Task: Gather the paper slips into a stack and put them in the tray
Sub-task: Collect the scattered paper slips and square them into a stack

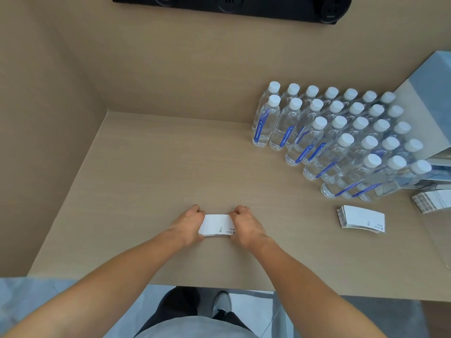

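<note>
Table (146, 167): slips (216, 225) btwn fingers (198, 211).

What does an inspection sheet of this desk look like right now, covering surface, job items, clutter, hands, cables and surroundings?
Surface: tan wood desk, mostly bare at left and centre.
Job's things: slips gathered in a stack between both hands; second stack loose at right; third stack at the right edge, partly cut off. Tray: not clearly seen.
Clutter: water bottles in rows, upright, capped, at right rear.
Grips: left hand and right hand each press an end of the slips.
Cables: nothing seen.
Surroundings: tan walls behind and at left; black socket strip on the back wall; grey box at right; floor and the person's shoe below the desk edge.
</note>
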`<state>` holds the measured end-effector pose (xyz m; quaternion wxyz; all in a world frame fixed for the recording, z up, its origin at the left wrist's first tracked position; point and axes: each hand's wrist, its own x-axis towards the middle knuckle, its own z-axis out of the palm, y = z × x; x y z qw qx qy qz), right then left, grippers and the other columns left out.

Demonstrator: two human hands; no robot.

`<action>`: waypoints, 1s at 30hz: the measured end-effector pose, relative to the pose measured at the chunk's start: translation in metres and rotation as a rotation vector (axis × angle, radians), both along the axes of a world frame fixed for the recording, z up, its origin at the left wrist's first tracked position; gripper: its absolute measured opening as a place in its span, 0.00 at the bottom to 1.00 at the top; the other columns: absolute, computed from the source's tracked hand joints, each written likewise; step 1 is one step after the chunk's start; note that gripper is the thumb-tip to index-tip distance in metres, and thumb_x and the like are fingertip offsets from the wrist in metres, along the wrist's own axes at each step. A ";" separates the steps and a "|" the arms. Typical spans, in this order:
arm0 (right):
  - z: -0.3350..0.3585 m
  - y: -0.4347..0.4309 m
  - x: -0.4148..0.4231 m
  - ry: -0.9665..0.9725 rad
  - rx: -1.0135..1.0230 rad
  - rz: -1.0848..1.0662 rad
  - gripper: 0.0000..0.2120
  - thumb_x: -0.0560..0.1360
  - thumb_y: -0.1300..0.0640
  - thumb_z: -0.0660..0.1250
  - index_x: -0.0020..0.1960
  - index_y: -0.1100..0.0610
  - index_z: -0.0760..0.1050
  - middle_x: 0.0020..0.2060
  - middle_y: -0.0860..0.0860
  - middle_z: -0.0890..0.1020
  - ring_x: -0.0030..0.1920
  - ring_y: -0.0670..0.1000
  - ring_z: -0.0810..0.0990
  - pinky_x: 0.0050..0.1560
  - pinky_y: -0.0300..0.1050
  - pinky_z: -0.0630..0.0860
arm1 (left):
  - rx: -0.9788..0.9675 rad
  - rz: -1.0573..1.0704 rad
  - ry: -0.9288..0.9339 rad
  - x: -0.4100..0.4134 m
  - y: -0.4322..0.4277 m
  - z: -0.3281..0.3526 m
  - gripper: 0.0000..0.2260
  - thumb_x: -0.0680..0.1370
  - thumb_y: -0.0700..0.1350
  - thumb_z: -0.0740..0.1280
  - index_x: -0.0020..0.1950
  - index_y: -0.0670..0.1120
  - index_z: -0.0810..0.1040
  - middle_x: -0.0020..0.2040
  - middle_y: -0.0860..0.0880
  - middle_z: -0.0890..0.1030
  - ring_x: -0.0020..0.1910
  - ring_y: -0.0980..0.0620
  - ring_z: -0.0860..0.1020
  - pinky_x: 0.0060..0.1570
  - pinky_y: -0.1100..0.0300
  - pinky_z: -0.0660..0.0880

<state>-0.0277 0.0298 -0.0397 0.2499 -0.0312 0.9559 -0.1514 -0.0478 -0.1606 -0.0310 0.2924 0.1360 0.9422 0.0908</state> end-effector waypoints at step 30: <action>0.023 -0.021 0.021 -0.231 -0.549 -0.897 0.08 0.77 0.58 0.58 0.39 0.53 0.67 0.41 0.52 0.74 0.36 0.51 0.71 0.32 0.41 0.65 | 0.548 1.045 -0.597 -0.014 -0.002 0.026 0.16 0.83 0.43 0.58 0.62 0.31 0.74 0.58 0.33 0.80 0.55 0.37 0.81 0.55 0.48 0.77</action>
